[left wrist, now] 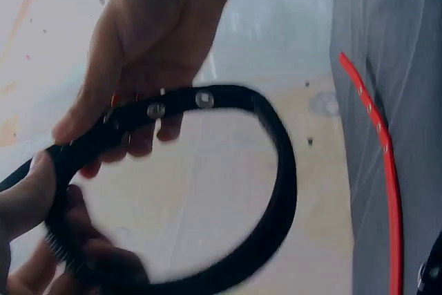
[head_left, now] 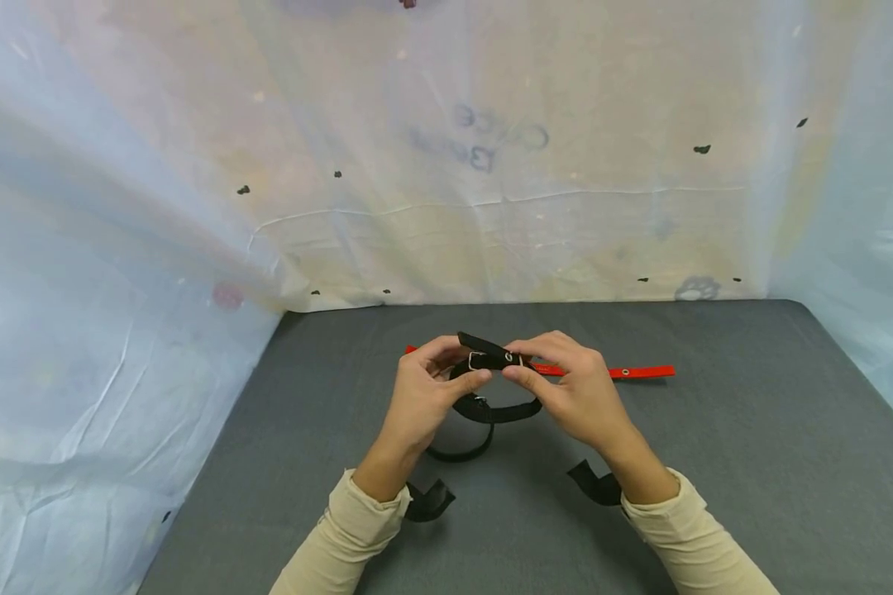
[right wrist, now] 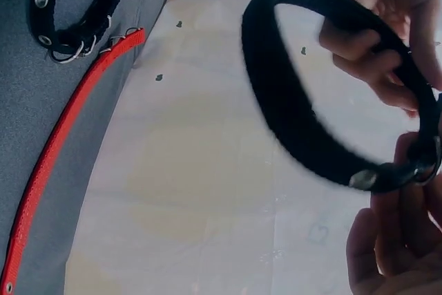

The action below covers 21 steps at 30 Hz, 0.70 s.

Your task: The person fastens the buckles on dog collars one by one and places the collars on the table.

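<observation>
Both hands hold a black buckled collar [head_left: 502,413], raised above the grey table and curved into a loop. My left hand [head_left: 420,397] pinches the band near the metal buckle, thumb in front. On the other side, my right hand [head_left: 576,392] pinches the same band close to an eyelet. The strap's free end juts up between the hands. In the left wrist view, round metal studs show along the collar [left wrist: 276,191]; another stud is visible on the collar [right wrist: 276,94] in the right wrist view.
Behind the hands lies a red strap [head_left: 643,372] with eyelets. A second black collar [right wrist: 41,18] with a metal ring lies on the grey table [head_left: 752,463]. Black wrist straps [head_left: 429,501] hang beside the cuffs. Pale sheeting [head_left: 506,240] stands behind the table.
</observation>
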Available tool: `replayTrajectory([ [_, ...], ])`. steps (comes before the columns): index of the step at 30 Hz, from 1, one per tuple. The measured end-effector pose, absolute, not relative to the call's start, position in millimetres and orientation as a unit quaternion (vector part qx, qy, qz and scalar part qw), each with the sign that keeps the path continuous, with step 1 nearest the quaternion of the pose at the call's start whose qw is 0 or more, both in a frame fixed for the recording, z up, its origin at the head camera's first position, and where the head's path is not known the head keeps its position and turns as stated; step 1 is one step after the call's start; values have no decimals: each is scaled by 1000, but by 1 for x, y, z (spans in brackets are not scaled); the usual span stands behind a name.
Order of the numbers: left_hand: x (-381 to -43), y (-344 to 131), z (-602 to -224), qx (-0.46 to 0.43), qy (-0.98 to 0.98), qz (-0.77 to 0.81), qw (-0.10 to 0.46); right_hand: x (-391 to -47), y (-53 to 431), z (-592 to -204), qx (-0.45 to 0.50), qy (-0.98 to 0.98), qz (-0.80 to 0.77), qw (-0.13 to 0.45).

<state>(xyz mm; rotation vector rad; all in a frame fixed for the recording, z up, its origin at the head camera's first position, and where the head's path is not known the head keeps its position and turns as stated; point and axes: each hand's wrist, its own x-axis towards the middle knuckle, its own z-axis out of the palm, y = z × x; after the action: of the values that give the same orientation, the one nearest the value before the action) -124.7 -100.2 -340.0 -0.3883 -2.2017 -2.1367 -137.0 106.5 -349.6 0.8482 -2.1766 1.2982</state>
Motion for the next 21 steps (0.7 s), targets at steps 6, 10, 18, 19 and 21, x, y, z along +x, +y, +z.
replayTrajectory([
  [6,-130,-104,-344,-138,-747,-650,8,-139,109,-349,278,-795,498,206],
  [10,-130,-103,-344,-129,-741,-658,13,-141,112,-351,264,-803,502,185],
  [18,-128,-99,-345,-133,-743,-656,16,-140,110,-350,260,-810,499,166],
  [19,-127,-99,-345,-135,-744,-654,15,-140,110,-349,265,-806,500,172],
  [21,-127,-98,-345,-137,-742,-656,12,-139,109,-348,274,-799,502,187],
])
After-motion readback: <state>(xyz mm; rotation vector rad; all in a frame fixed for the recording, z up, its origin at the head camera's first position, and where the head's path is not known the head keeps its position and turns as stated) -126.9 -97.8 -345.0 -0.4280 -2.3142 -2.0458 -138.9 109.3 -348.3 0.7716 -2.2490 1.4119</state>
